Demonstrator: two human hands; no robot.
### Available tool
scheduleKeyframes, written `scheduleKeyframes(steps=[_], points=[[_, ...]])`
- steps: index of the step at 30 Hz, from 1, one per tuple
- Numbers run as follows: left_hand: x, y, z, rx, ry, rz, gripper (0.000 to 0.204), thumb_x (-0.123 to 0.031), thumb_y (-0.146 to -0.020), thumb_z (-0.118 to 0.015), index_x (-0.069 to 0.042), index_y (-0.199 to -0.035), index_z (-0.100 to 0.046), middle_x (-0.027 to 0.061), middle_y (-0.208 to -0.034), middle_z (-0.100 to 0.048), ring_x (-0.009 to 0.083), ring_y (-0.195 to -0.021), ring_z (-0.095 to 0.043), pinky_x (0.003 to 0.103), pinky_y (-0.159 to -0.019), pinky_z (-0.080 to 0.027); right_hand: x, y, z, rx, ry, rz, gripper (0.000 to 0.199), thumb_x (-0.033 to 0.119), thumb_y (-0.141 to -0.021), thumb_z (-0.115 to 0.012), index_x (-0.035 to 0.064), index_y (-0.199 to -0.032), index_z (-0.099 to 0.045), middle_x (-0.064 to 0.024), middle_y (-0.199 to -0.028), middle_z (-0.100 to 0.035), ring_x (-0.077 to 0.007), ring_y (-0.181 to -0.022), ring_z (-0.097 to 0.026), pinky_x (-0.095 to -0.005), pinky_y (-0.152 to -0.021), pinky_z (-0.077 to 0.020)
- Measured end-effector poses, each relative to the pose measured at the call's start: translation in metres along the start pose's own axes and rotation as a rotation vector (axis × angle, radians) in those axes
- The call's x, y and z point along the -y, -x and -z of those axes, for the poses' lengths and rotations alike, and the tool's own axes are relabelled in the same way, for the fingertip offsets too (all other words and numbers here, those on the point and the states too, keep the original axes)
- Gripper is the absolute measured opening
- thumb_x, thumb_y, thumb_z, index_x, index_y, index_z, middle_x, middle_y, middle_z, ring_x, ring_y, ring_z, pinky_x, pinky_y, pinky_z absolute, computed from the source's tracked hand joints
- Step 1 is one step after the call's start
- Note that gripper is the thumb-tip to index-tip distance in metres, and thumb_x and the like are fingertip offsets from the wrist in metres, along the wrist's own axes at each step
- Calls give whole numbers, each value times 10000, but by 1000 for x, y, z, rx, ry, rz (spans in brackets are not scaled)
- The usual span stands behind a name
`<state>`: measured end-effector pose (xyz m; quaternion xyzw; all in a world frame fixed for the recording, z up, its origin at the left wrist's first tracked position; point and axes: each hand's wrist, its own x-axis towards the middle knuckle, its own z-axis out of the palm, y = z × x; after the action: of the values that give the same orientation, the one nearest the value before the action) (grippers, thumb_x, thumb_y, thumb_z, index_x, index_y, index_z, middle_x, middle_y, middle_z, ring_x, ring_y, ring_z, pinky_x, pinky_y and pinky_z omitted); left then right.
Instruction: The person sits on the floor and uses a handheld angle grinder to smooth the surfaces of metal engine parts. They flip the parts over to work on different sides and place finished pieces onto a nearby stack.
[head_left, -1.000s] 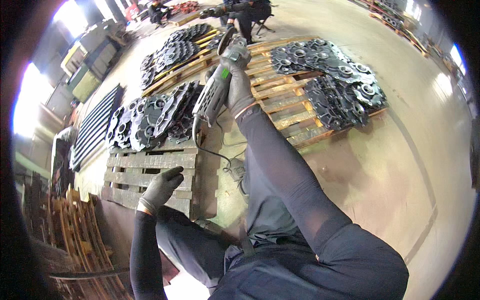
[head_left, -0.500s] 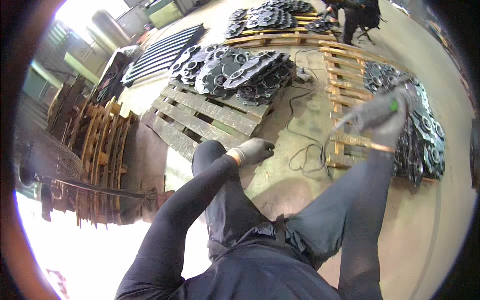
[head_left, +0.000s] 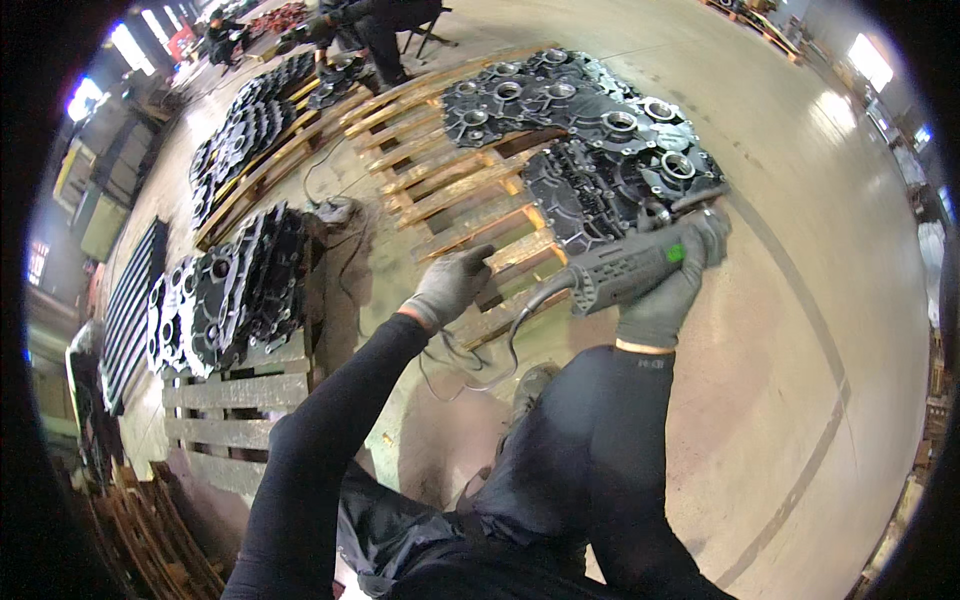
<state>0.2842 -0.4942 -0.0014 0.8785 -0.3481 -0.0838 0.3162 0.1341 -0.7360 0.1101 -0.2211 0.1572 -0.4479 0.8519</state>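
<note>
Since the earlier frame, the right hand (head_left: 668, 290) has swung the grey angle grinder (head_left: 628, 266) in over the wooden pallet (head_left: 450, 190), its disc end touching the nearest dark metal casting (head_left: 610, 190) at the pallet's right end. Right fingers wrap tight around the grinder body. Beside it, the gloved left hand (head_left: 450, 285) hovers over the pallet's near edge, fingers loosely curled, holding nothing. More castings (head_left: 235, 290) lie on another pallet to the left of this one.

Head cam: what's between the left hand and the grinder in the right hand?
In the head view, only wooden pallet slats lie between the left hand and the grinder, which the right hand holds.
</note>
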Motion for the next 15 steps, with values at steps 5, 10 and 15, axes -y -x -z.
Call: scheduleKeyframes(steps=[5,10,15], points=[[-58,-118,-71,138,-106,-334,485,-274,-1004,-693,-83,-1447,-639,215,-1173,-776,413,-1105,-742,502,-928,-587,37,-32,62,-74,-32,32,410,397,-1045,-717,138,-1349,-626,-120,-1208,-717,-270,-1099,-729,-458,-957,-620],[-103,-227,-119,237,-282,-321,633,-356,-938,-748,-72,-1476,-574,259,-1117,-751,461,-1059,-732,570,-899,-577,54,-41,94,-118,46,168,375,367,-1090,-655,90,-1342,-642,-147,-1202,-738,-262,-1052,-742,-417,-959,-626],[-116,-334,-133,48,-233,-318,728,-361,-917,-778,-66,-1525,-507,274,-1218,-735,457,-1179,-701,544,-1008,-564,59,-41,92,-196,147,143,379,358,-1114,-619,66,-1355,-636,-146,-1218,-735,-245,-1055,-740,-402,-952,-629]])
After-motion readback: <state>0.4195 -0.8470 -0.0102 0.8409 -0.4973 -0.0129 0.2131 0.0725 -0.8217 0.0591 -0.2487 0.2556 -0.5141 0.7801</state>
